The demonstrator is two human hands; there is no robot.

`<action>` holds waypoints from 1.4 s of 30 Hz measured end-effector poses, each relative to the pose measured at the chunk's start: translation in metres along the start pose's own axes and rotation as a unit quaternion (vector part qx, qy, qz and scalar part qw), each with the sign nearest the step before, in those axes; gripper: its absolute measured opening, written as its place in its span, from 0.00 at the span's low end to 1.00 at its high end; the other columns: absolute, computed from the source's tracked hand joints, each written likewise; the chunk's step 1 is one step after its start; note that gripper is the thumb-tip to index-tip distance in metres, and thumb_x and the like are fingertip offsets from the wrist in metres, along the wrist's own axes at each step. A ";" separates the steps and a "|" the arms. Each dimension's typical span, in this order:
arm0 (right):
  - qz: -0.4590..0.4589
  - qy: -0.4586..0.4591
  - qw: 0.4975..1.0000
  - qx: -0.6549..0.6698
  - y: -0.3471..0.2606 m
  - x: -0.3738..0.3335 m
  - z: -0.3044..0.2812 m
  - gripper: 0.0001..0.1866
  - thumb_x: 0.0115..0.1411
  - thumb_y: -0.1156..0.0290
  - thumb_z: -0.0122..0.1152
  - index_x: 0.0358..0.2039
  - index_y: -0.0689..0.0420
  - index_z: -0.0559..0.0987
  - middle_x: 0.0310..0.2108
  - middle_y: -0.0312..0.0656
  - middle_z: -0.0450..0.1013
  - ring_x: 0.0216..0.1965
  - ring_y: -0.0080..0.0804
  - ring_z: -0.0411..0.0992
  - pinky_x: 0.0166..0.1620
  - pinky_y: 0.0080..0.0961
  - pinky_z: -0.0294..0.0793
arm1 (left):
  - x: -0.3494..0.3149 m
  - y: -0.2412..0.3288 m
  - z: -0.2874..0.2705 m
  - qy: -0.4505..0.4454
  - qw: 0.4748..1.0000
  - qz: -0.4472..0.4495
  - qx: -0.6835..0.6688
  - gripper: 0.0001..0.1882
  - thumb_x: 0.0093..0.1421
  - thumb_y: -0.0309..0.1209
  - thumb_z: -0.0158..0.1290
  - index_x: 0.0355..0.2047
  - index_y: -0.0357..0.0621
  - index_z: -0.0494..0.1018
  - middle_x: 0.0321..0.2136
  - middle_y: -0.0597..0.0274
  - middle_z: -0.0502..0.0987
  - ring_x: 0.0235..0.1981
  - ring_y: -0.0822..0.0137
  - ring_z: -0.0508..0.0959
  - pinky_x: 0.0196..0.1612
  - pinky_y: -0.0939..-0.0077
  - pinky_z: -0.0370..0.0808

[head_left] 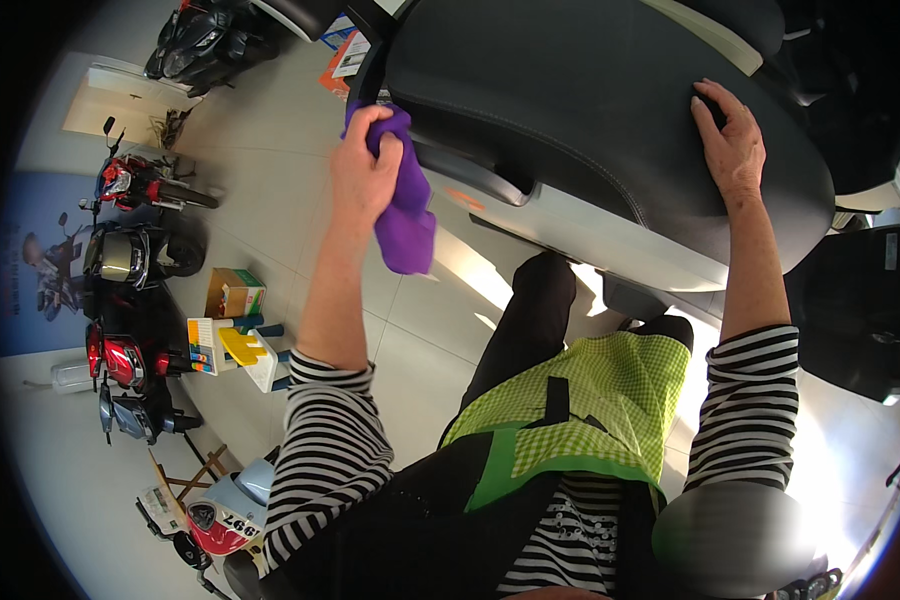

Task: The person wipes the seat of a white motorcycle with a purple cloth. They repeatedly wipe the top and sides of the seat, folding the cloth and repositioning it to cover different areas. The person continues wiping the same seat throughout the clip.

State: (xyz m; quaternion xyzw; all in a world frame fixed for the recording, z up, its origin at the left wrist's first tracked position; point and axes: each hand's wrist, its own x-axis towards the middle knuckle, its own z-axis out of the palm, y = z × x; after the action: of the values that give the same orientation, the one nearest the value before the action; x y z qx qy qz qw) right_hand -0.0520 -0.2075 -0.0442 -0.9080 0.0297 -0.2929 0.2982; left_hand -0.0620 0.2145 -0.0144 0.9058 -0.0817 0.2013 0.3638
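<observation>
A purple cloth (407, 225) is bunched in my left hand (363, 165), whose fingers are wrapped round it. That hand presses the cloth against a black bar (369, 72) at the left end of the scooter seat, and the loose end of the cloth hangs down. My right hand (734, 143) rests on the black stitched seat (570, 90) near its right end, fingers apart and nothing held. Below the seat runs the scooter's silver-grey side panel (610, 232), with a grey grab handle (475, 175) along it.
Several motorcycles and scooters, among them a red one (135, 185), line the left wall. A cardboard box (235, 293) and a yellow-and-white stool (242, 346) stand on the tiled floor. Another black vehicle (855, 310) is close on the right. A green checked apron (610, 385) covers my front.
</observation>
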 end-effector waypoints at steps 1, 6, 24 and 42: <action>-0.008 0.002 1.000 -0.005 -0.001 0.000 -0.001 0.15 0.61 0.58 0.59 0.47 0.46 0.82 0.51 0.31 0.77 0.55 0.36 0.71 0.59 0.32 0.68 | -0.009 0.001 0.006 0.033 0.997 0.000 -0.073 0.13 0.61 0.28 0.48 0.45 0.43 0.73 0.36 0.58 0.80 0.38 0.65 0.79 0.44 0.73 0.74; -0.002 0.002 1.000 -0.004 -0.004 -0.001 -0.003 0.15 0.61 0.58 0.59 0.46 0.46 0.82 0.51 0.30 0.77 0.55 0.35 0.71 0.59 0.32 0.69 | -0.051 -0.022 -0.002 0.074 0.849 -0.156 -0.499 0.16 0.60 0.23 0.46 0.49 0.41 0.71 0.47 0.56 0.74 0.41 0.65 0.78 0.46 0.75 0.77; 0.003 0.012 1.000 -0.015 -0.004 -0.001 -0.002 0.13 0.61 0.60 0.59 0.45 0.46 0.82 0.50 0.30 0.77 0.53 0.35 0.73 0.58 0.31 0.70 | 0.087 -0.122 0.031 0.027 0.701 -0.303 -0.645 0.38 0.71 0.58 0.28 0.61 0.37 0.66 0.59 0.50 0.71 0.61 0.52 0.70 0.65 0.57 0.66; 0.000 0.021 1.000 0.008 -0.003 -0.001 -0.001 0.12 0.60 0.62 0.60 0.43 0.48 0.83 0.50 0.31 0.78 0.53 0.36 0.73 0.59 0.33 0.69 | 0.025 -0.043 0.052 0.179 0.606 -0.295 -0.717 0.27 0.73 0.47 0.28 0.61 0.45 0.65 0.62 0.54 0.67 0.63 0.53 0.66 0.67 0.50 0.64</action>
State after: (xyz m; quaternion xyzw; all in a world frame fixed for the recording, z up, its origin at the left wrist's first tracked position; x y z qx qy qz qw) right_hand -0.0538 -0.2058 -0.0424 -0.8993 0.0340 -0.3121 0.3044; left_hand -0.0106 0.2098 -0.0643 0.2762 0.1385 0.1183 0.9437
